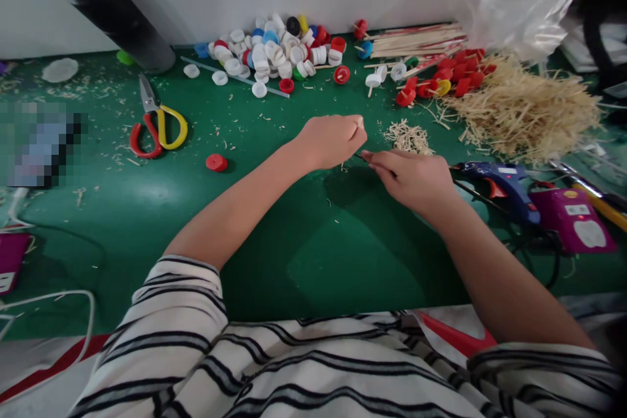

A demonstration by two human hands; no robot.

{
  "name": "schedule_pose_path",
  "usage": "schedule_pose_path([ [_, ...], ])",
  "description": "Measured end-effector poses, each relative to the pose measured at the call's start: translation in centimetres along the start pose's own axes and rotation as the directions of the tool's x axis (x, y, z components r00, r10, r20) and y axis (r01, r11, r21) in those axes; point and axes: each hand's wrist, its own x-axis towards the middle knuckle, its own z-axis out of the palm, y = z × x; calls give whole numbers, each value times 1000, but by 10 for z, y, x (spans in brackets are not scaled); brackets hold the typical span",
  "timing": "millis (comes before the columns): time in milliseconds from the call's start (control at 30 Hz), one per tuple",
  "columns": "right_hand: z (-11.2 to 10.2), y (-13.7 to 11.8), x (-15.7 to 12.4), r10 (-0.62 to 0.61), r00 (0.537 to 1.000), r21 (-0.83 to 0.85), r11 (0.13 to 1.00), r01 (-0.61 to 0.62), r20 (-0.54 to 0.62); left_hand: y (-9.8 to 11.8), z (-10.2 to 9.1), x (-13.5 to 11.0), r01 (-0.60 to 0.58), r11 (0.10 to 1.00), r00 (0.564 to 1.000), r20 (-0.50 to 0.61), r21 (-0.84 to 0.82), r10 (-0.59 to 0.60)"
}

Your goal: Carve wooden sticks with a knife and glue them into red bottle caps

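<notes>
My left hand (337, 140) is closed in a fist above the green table, and whatever lies inside its fingers is hidden. Just to its right, my right hand (416, 179) pinches a slim dark tool (361, 157) whose narrow tip points toward the left fist. Most of that tool is covered by the fingers, so its kind does not show. Behind the right hand lies a small heap of pale wood shavings (409, 137). A single red bottle cap (216, 162) sits left of my left forearm.
Bottle caps (274, 52) pile up at the back, with thin wooden sticks (416, 42) and red caps on sticks (460, 72) beside them. Scissors (157, 121) lie left. To the right are a shavings heap (529, 108), a blue glue gun (504, 183) and a purple power socket (573, 219).
</notes>
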Motion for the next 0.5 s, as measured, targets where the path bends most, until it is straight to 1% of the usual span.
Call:
schedule_pose_path([
  [167, 2, -8, 6, 38, 999, 21, 999, -37, -28, -2, 0, 1, 21, 999, 1000, -11, -29, -21],
  [300, 7, -5, 7, 33, 999, 94, 995, -30, -30, -4, 2, 4, 40, 998, 999, -20, -50, -41],
  [400, 11, -2, 6, 23, 999, 126, 992, -20, -22, -6, 4, 5, 42, 997, 999, -23, -71, -44],
  [500, 12, -2, 5, 16, 1000, 99, 995, -17, 12, -8, 4, 4, 37, 996, 999, -33, -81, -40],
])
